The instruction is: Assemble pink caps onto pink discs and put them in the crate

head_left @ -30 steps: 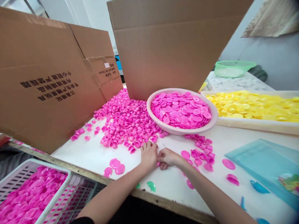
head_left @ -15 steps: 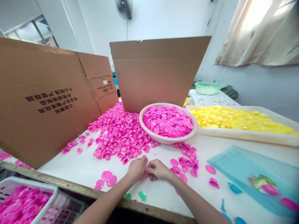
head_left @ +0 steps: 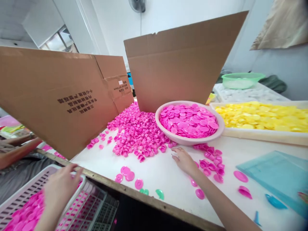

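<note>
At the rim of the basket (head_left: 31, 183) is my left hand (head_left: 61, 186), blurred, its fingers loosely spread; its palm side is hidden, so I cannot tell whether anything is tucked underneath. A second ago both my hands met over the table (head_left: 154, 175), with a bit of pink showing at my fingertips. Now they are well apart, and no pink piece lies where they met. I take that to mean one round of work on a piece is over; the piece may have gone into the basket, though I do not see it land, and pink pieces (head_left: 26, 210) fill it anyway.

My right hand (head_left: 184, 159) has reached forward, just in front of the bowl (head_left: 187, 141) of pink discs, near the edge of the pile (head_left: 141, 133) of small pink cups. Its thumb and fingers are parted, with nothing seen between them. More cups (head_left: 211, 166) lie scattered to its right. With my left forearm gone from the front edge, a disc (head_left: 139, 183) shows near the green bits (head_left: 159, 194); it may simply have been covered.
</note>
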`<state>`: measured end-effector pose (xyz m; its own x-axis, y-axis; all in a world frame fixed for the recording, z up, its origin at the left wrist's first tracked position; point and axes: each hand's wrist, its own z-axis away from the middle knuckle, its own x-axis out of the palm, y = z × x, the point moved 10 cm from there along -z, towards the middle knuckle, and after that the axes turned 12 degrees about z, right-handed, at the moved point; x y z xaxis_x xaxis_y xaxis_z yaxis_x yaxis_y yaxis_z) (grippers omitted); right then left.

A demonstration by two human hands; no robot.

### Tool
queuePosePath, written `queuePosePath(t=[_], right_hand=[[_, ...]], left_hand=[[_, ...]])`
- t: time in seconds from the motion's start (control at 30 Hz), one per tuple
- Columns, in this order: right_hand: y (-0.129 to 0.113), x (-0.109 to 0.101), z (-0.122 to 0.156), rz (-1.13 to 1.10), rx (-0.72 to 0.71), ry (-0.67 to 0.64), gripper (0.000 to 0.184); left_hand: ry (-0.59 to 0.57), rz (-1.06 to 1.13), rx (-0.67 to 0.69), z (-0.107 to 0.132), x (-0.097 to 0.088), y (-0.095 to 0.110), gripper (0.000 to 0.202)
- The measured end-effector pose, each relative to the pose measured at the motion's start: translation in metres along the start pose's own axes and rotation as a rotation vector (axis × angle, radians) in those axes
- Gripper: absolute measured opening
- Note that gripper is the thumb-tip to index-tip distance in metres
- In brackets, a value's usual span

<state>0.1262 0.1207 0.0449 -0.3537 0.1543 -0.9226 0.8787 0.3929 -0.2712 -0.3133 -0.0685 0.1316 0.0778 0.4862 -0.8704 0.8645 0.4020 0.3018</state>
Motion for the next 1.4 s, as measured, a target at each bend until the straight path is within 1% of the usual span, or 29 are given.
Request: queuePosePath(t=[0.03, 0.1, 0.17, 0.2, 0.23, 0.3, 0.37, 0.4, 0.5, 0.57, 0.67, 0.77, 0.8, 0.87, 0.93, 0.97, 1.03, 1.1, 1.17, 1.2, 1.23, 1.3, 1.37, 1.4], right_hand=[[-0.018, 0.010, -0.001, -0.004, -0.058, -0.008, 0.042], [-0.051, 0.032, -0.002, -0.001, -0.158, -0.042, 0.054], [-0.078, 0.049, -0.005, 0.001, -0.235, -0.069, 0.058], [-0.087, 0.055, -0.007, 0.003, -0.251, -0.071, 0.058], [-0.093, 0.059, -0.011, 0.008, -0.244, -0.069, 0.056], [-0.096, 0.065, -0.021, 0.027, -0.181, -0.056, 0.048], [-0.096, 0.068, -0.029, 0.041, -0.125, -0.037, 0.038], [-0.096, 0.068, -0.031, 0.040, -0.117, -0.024, 0.035], [-0.100, 0.063, -0.032, 0.003, -0.135, 0.032, 0.031], [-0.101, 0.056, -0.029, -0.057, -0.156, 0.047, 0.029], [-0.101, 0.040, -0.018, -0.138, -0.210, 0.016, 0.029], [-0.087, 0.024, -0.006, -0.057, -0.205, -0.015, 0.027], [-0.080, 0.023, -0.002, 0.000, -0.184, -0.053, 0.025], [-0.063, 0.029, 0.006, 0.090, -0.133, -0.174, 0.021], [-0.052, 0.033, 0.012, 0.085, -0.100, -0.252, 0.016], [-0.050, 0.031, 0.013, 0.034, -0.088, -0.254, 0.015], [-0.048, 0.025, 0.011, -0.172, -0.062, -0.253, 0.019], [-0.049, 0.025, 0.011, -0.462, -0.019, -0.340, 0.029], [-0.051, 0.026, 0.013, -0.730, 0.039, -0.442, 0.035], [-0.050, 0.025, 0.013, -0.825, 0.070, -0.457, 0.034], [-0.047, 0.024, 0.013, -0.890, 0.107, -0.444, 0.030], [-0.035, 0.023, 0.012, -0.957, 0.197, -0.388, 0.025], [-0.023, 0.031, 0.013, -0.973, 0.285, -0.383, 0.022], [-0.019, 0.036, 0.014, -0.969, 0.316, -0.401, 0.019]], left_hand=[[-0.036, 0.025, 0.049, 0.004, 0.018, 0.028, 0.036], [-0.185, 0.149, 0.139, 0.013, 0.064, 0.087, 0.032], [-0.335, 0.187, 0.186, 0.024, 0.105, 0.136, 0.026], [-0.390, 0.169, 0.210, 0.029, 0.121, 0.154, 0.023], [-0.435, 0.142, 0.233, 0.035, 0.132, 0.168, 0.021], [-0.494, 0.078, 0.274, 0.044, 0.145, 0.183, 0.016], [-0.543, 0.043, 0.306, 0.052, 0.150, 0.186, 0.013], [-0.579, 0.041, 0.319, 0.056, 0.152, 0.185, 0.016], [-0.694, 0.085, 0.338, 0.070, 0.161, 0.179, 0.026], [-0.727, 0.111, 0.338, 0.076, 0.167, 0.177, 0.025], [-0.708, 0.142, 0.352, 0.081, 0.171, 0.182, 0.018], [-0.702, 0.244, 0.372, 0.082, 0.171, 0.194, 0.014], [-0.703, 0.293, 0.373, 0.081, 0.171, 0.199, 0.012], [-0.689, 0.408, 0.361, 0.076, 0.168, 0.209, 0.010], [-0.633, 0.538, 0.354, 0.068, 0.162, 0.222, 0.010], [-0.592, 0.607, 0.360, 0.064, 0.158, 0.230, 0.011], [-0.501, 0.737, 0.402, 0.058, 0.148, 0.249, 0.010], [-0.419, 0.824, 0.462, 0.056, 0.139, 0.267, 0.009], [-0.380, 0.872, 0.505, 0.059, 0.134, 0.283, 0.008], [-0.378, 0.890, 0.518, 0.061, 0.133, 0.290, 0.007], [-0.387, 0.911, 0.530, 0.063, 0.133, 0.295, 0.007], [-0.427, 0.965, 0.555, 0.069, 0.135, 0.304, 0.010], [-0.484, 1.040, 0.538, 0.073, 0.144, 0.307, 0.015], [-0.517, 1.082, 0.496, 0.073, 0.151, 0.306, 0.016]])
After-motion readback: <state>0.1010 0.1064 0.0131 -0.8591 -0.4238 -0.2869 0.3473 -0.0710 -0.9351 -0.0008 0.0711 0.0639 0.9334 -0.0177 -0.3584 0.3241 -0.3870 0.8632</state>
